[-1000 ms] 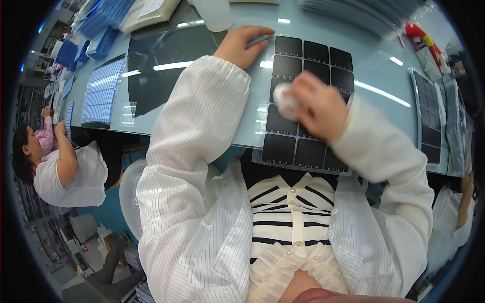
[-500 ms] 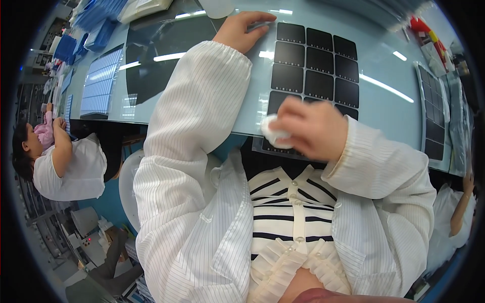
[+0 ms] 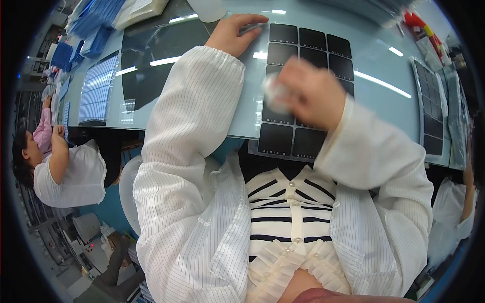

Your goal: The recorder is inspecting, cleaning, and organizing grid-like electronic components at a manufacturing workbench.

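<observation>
the worktop [image 3: 379, 55] spreads out before me, pale and glossy, its near edge crossing just beyond my chest. out past my left sleeve [image 3: 194, 101], a broad dark film [image 3: 151, 81] lies flat, well apart from the piece at my hands. that piece, a sheet of black squares [image 3: 275, 139], lies straight ahead of me, its long axis running from the worktop's near edge toward the far edge, and its near end pokes out past that near edge, over my lap. a similar dark panelled sheet [image 3: 432, 108] lies well apart, toward the worktop's right end. my right hand [image 3: 316, 93] is the nearer of my two hands to the middle of the sheet: it is right over it, coming in from the right with the elbow bent and the forearm angled across the near right part, so some squares are hidden under it. my left hand [image 3: 235, 34] reaches farther out, beside the sheet's far left corner, thumb and forefinger spread apart and pointing right; i cannot tell whether the fingertips touch the sheet's edge. smaller than either hand is the white wad [image 3: 277, 96], pinched in the fingers of my right one above the left column of squares. both are blurred, and i cannot tell how firmly the wad meets the surface.
</observation>
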Motion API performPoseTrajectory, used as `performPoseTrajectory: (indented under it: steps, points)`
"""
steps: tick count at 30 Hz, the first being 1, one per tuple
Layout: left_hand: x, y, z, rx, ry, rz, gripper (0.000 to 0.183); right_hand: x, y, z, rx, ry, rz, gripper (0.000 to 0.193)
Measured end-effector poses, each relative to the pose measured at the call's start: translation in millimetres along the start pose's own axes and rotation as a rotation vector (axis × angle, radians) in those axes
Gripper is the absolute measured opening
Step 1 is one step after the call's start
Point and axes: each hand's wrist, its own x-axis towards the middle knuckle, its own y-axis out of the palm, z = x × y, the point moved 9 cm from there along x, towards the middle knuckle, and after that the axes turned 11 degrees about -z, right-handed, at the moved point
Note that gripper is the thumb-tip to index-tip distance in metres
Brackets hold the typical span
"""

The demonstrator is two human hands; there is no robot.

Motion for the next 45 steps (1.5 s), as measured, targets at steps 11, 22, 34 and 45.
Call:
performPoseTrajectory:
  steps: [11,22,34,45]
  points:
    - [-4.8,1.6,-19.4,0.119,0.155,-0.028,0.027,-41.9,-2.1,39.9,0.069,-0.024,0.219,0.031]
    - [-5.9,0.7,-25.5,-0.011,0.126,-0.045,0.028,-13.8,-15.3,-21.9,-0.05,0.098,-0.04,0.022]
    - [-1.6,2.2,-21.5,0.005,0.043,-0.037,0.039,29.1,6.4,-51.0,-0.101,0.074,-0.156,0.019]
    - [2.1,5.3,-16.0,-0.068,-0.038,-0.013,0.039,50.6,0.1,-101.9,-0.233,0.197,-0.195,0.023]
